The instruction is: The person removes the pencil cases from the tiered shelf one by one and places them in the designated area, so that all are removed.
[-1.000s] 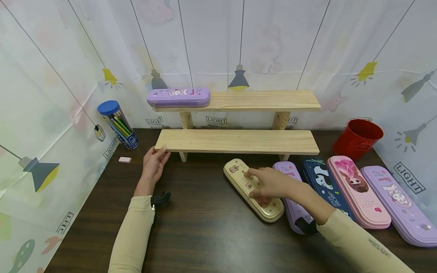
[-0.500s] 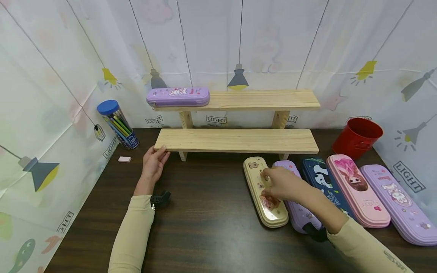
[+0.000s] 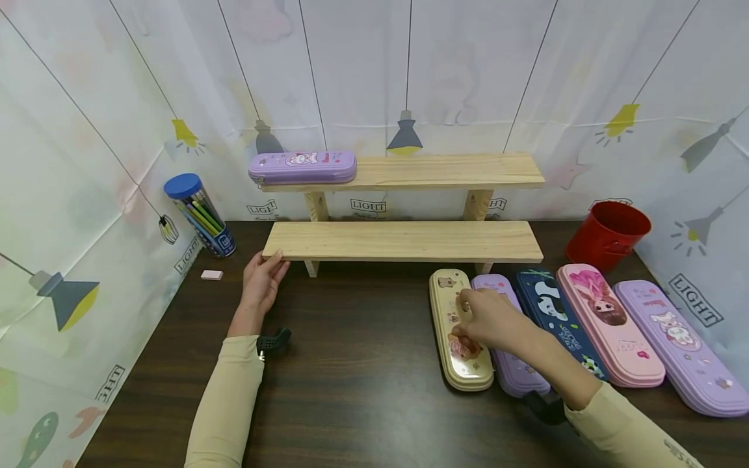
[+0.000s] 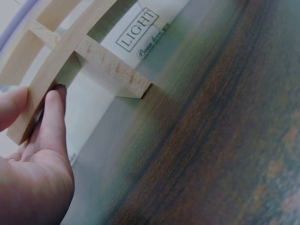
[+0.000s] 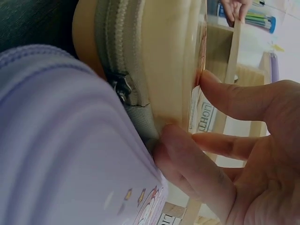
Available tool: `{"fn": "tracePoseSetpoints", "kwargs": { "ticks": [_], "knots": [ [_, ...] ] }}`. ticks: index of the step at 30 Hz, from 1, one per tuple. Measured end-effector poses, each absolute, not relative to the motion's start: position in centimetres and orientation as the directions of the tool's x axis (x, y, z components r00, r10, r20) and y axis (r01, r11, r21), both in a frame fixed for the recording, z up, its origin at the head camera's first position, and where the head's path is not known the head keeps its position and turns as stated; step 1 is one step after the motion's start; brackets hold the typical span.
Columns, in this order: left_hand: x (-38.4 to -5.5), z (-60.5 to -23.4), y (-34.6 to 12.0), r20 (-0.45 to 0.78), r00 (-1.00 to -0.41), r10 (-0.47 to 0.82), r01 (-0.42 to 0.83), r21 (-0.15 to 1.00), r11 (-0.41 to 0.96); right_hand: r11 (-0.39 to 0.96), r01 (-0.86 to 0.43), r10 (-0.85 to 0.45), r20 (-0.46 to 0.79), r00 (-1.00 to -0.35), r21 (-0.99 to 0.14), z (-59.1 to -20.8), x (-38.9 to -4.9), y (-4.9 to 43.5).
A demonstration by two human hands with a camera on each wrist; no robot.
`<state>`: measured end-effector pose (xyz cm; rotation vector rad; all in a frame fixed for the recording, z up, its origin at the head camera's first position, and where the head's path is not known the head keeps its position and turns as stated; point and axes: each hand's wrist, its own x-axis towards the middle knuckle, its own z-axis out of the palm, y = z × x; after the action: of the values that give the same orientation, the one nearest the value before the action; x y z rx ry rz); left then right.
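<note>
A beige pencil case [image 3: 447, 296] lies lengthwise on the dark table [image 3: 363, 364], close against a purple case [image 3: 510, 372] to its right. My right hand [image 3: 466, 313] pinches the beige case. In the right wrist view its thumb is on the lid of that case [image 5: 164, 61], and its fingers press the zipper side beside the purple case [image 5: 61, 140]. My left hand [image 3: 272, 263] rests with straight fingers on the left end of the lower shelf board [image 3: 404, 240]. The left wrist view shows those fingers [image 4: 51, 117] along the board's edge [image 4: 70, 51].
A second purple case [image 3: 302, 166] lies on the upper shelf [image 3: 445, 170]. Navy [image 3: 552, 312], pink [image 3: 608, 325] and purple [image 3: 679, 344] cases lie in a row at the right. A red bucket [image 3: 608, 234] stands behind them. A pencil tube [image 3: 199, 214] and an eraser [image 3: 211, 275] are at the left.
My right hand slid the beige case to the right and turned it from slanted to parallel beside the purple case. The left hand stayed on the shelf end.
</note>
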<state>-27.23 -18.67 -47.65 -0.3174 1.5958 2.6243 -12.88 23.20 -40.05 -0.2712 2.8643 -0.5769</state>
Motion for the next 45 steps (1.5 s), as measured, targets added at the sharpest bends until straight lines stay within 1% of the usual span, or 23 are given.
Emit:
{"fn": "tracePoseSetpoints", "kwargs": {
  "ticks": [4, 8, 11, 15, 19, 30, 36, 42, 45],
  "knots": [
    [-27.2, -47.7, -18.8, -0.196, -0.978, -0.065, -0.145, 0.876, -0.46, 0.907, -0.14, -0.226, -0.178, -0.958, -0.397, -40.0, -13.0, 23.3],
    [-27.2, -47.7, -18.9, -0.191, -0.979, -0.069, -0.139, 0.878, -0.458, 0.921, -0.168, -0.238, -0.168, -0.957, -0.352, -39.6, -13.6, 23.5],
    [-27.3, -47.7, -18.8, -0.196, -0.978, -0.067, -0.143, 0.874, -0.464, 0.929, -0.195, -0.25, -0.143, -0.958, -0.315, -38.9, -14.3, 23.6],
    [-27.4, -47.7, -18.7, -0.204, -0.977, -0.068, -0.148, 0.867, -0.476, 0.927, -0.223, -0.267, -0.113, -0.957, -0.301, -37.7, -15.3, 23.4],
    [-27.5, -47.7, -18.8, -0.204, -0.976, -0.075, -0.144, 0.866, -0.478, 0.916, -0.253, -0.294, -0.093, -0.951, -0.312, -36.5, -16.4, 22.8],
    [-27.4, -47.7, -18.9, -0.202, -0.977, -0.064, -0.146, 0.861, -0.487, 0.895, -0.352, -0.372, -0.025, -0.928, -0.276, -34.4, -20.7, 19.8],
    [-27.8, -47.6, -18.9, -0.19, -0.979, -0.068, -0.137, 0.873, -0.467, 0.844, -0.424, -0.427, 0.067, -0.902, -0.328, -33.0, -23.8, 17.4],
    [-27.9, -47.7, -18.8, -0.202, -0.977, -0.074, -0.144, 0.871, -0.47, 0.792, -0.446, -0.44, 0.116, -0.891, -0.418, -31.1, -26.8, 14.7],
    [-27.8, -47.8, -18.9, -0.206, -0.975, -0.078, -0.146, 0.869, -0.472, 0.773, -0.463, -0.445, 0.15, -0.883, -0.432, -30.1, -28.2, 13.1]
  ]
}}
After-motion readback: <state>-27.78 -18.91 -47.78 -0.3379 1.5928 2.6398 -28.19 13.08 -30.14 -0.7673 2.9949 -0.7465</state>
